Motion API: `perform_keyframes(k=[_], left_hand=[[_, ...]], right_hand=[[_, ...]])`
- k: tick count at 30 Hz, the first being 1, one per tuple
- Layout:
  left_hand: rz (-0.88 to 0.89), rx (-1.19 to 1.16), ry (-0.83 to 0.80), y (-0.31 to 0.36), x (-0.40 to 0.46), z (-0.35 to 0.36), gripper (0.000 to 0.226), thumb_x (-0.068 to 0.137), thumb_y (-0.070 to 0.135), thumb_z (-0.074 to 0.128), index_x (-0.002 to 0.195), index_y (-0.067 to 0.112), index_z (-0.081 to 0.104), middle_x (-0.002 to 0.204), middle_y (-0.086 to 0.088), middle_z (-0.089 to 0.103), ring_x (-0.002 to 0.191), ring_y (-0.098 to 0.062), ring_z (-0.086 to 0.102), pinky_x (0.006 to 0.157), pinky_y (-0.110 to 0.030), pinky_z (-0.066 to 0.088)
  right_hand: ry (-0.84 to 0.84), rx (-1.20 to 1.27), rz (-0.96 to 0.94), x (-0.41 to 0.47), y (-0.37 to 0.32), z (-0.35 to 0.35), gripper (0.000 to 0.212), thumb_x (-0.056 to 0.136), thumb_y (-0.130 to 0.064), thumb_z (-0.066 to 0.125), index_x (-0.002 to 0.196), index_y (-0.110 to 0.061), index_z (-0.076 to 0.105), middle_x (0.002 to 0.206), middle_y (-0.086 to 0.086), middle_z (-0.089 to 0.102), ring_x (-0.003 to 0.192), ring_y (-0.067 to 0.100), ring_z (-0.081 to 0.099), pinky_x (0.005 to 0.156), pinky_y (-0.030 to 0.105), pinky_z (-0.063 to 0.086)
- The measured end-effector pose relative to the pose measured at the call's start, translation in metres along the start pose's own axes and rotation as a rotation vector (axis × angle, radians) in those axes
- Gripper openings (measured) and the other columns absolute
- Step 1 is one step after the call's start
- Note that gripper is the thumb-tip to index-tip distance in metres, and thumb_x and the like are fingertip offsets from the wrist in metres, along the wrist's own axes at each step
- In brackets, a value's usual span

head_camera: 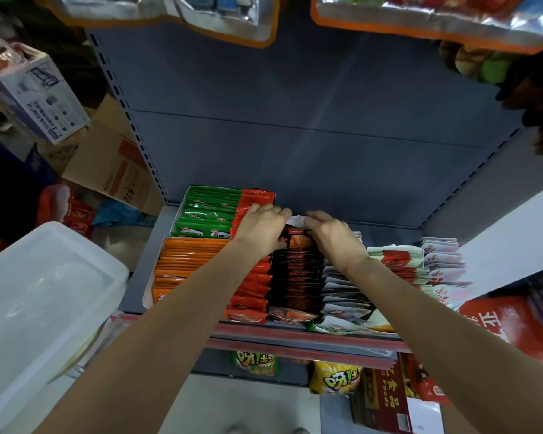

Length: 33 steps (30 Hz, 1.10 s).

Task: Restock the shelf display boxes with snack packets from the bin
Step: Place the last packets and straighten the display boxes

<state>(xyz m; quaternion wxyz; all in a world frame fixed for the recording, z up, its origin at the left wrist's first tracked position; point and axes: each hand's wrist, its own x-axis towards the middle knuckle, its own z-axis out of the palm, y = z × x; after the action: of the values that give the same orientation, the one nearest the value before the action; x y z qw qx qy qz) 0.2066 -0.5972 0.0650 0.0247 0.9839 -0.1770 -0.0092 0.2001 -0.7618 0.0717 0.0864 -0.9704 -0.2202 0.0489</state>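
On the grey shelf stand display boxes of snack packets: green packets, orange packets, red packets, black packets and white packets. Both of my hands are at the far end of the black row. My left hand holds the back packets from the left side, fingers curled over their tops. My right hand grips them from the right side. A white edge of a packet shows between my fingertips. The translucent plastic bin sits at lower left.
More white and pink packets fill the shelf's right end. Yellow and green snack bags hang under the shelf. Cardboard boxes lie on the floor at left. Foil bags hang overhead. A red bag is at right.
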Motion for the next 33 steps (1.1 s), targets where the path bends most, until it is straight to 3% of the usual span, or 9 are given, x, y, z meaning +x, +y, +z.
perform_keyframes(k=[3, 6, 9, 14, 17, 21, 24, 28, 33], left_hand=[[0.005, -0.087, 0.038, -0.005, -0.007, 0.006, 0.063, 0.082, 0.038, 0.068, 0.136, 0.020, 0.039, 0.131, 0.001, 0.050, 0.123, -0.018, 0.042, 0.101, -0.031, 0.027], [0.003, -0.165, 0.098, -0.003, -0.011, 0.005, 0.071, 0.077, 0.031, 0.075, 0.136, 0.021, 0.036, 0.134, -0.002, 0.044, 0.124, -0.020, 0.042, 0.102, -0.032, 0.029], [0.055, -0.149, 0.115, -0.002, -0.011, 0.005, 0.056, 0.077, 0.027, 0.075, 0.123, 0.020, 0.044, 0.124, -0.002, 0.043, 0.114, -0.020, 0.047, 0.099, -0.030, 0.032], [0.066, -0.080, 0.037, -0.004, -0.008, 0.006, 0.049, 0.084, 0.032, 0.068, 0.127, 0.016, 0.052, 0.127, -0.001, 0.044, 0.114, -0.020, 0.047, 0.103, -0.030, 0.029], [0.057, -0.025, 0.007, 0.001, -0.001, 0.004, 0.047, 0.082, 0.029, 0.070, 0.124, 0.013, 0.053, 0.124, -0.003, 0.045, 0.113, -0.021, 0.048, 0.100, -0.032, 0.029], [0.075, 0.050, -0.052, 0.003, 0.005, 0.003, 0.050, 0.082, 0.032, 0.068, 0.126, 0.015, 0.051, 0.130, -0.003, 0.044, 0.118, -0.021, 0.045, 0.099, -0.036, 0.028], [0.085, 0.129, -0.077, 0.004, 0.006, 0.002, 0.051, 0.083, 0.036, 0.066, 0.127, 0.015, 0.050, 0.132, -0.003, 0.042, 0.121, -0.021, 0.042, 0.098, -0.039, 0.028], [0.076, 0.204, -0.044, 0.012, 0.005, 0.003, 0.046, 0.084, 0.036, 0.065, 0.121, 0.011, 0.054, 0.125, -0.004, 0.047, 0.117, -0.023, 0.044, 0.096, -0.038, 0.029], [0.063, 0.160, 0.024, 0.009, -0.003, 0.008, 0.044, 0.086, 0.034, 0.062, 0.123, 0.012, 0.052, 0.122, -0.003, 0.048, 0.116, -0.021, 0.043, 0.094, -0.036, 0.029]], right_hand=[[0.048, 0.012, -0.004, -0.003, 0.003, 0.007, 0.034, 0.092, -0.003, 0.048, 0.125, -0.011, 0.054, 0.149, 0.008, 0.033, 0.110, 0.037, 0.059, 0.090, 0.041, 0.050], [0.103, 0.103, 0.038, -0.003, 0.005, 0.008, 0.020, 0.096, -0.013, 0.048, 0.109, -0.007, 0.061, 0.144, 0.007, 0.036, 0.117, 0.032, 0.054, 0.091, 0.042, 0.049], [0.142, 0.145, 0.060, -0.004, 0.008, 0.010, 0.020, 0.095, -0.018, 0.050, 0.107, -0.008, 0.064, 0.134, 0.006, 0.042, 0.116, 0.027, 0.051, 0.091, 0.042, 0.049], [0.176, 0.198, 0.033, -0.007, 0.009, 0.010, 0.016, 0.092, -0.013, 0.057, 0.103, -0.007, 0.065, 0.123, 0.004, 0.048, 0.108, 0.023, 0.054, 0.086, 0.040, 0.051], [0.171, 0.316, 0.067, -0.004, 0.010, 0.004, 0.034, 0.082, -0.008, 0.068, 0.113, -0.008, 0.053, 0.118, 0.006, 0.052, 0.104, 0.023, 0.055, 0.086, 0.034, 0.048], [-0.007, 0.391, 0.225, 0.001, 0.015, -0.007, 0.065, 0.079, -0.012, 0.074, 0.130, -0.010, 0.035, 0.123, 0.010, 0.056, 0.107, 0.025, 0.057, 0.091, 0.037, 0.047], [-0.043, 0.315, 0.226, 0.003, 0.013, -0.006, 0.061, 0.080, -0.010, 0.071, 0.129, -0.013, 0.035, 0.116, 0.013, 0.060, 0.098, 0.026, 0.059, 0.086, 0.040, 0.049], [-0.039, 0.275, 0.220, 0.001, 0.011, -0.006, 0.062, 0.078, -0.010, 0.072, 0.129, -0.014, 0.036, 0.117, 0.013, 0.058, 0.102, 0.028, 0.057, 0.084, 0.037, 0.047], [0.043, 0.263, 0.176, -0.003, 0.010, -0.002, 0.050, 0.079, -0.007, 0.068, 0.119, -0.013, 0.039, 0.115, 0.009, 0.056, 0.100, 0.027, 0.058, 0.076, 0.034, 0.045]])
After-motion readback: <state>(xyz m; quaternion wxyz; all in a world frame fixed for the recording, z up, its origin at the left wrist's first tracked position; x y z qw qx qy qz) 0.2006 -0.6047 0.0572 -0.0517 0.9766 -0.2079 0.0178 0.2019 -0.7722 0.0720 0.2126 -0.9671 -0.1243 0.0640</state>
